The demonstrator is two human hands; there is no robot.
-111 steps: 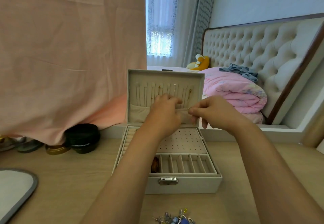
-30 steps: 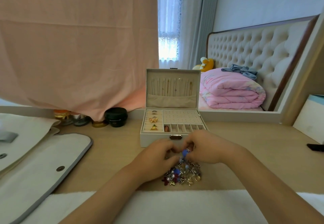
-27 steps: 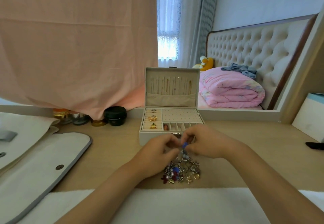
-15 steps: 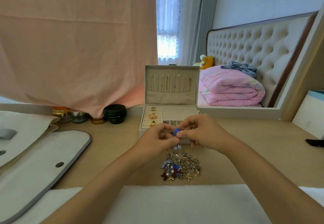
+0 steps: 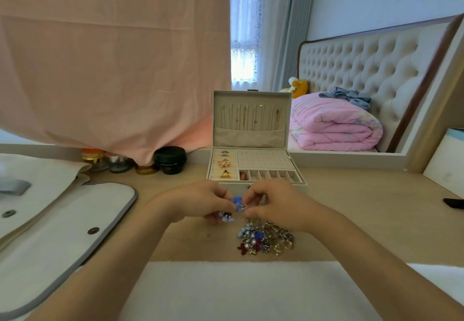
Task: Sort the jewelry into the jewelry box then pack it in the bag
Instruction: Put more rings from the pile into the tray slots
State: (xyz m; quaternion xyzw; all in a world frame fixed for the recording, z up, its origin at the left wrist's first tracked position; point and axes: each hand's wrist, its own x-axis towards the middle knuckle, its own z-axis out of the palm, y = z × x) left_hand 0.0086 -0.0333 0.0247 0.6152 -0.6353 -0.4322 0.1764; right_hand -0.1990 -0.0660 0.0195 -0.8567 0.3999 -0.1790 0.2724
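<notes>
Blue jewelry piece (image 5: 237,201) is pinched at centre frame between the curled fingers of the left hand (image 5: 200,204) and the right hand (image 5: 278,205), just in front of the open jewelry box (image 5: 251,137). A loose jewelry pile (image 5: 266,239) is seen on the table (image 5: 364,220) just below the right hand. A white bag (image 5: 62,233) is laid at the left edge.

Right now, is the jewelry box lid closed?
No, the jewelry box lid stands upright and open, with necklaces hanging inside it.
</notes>
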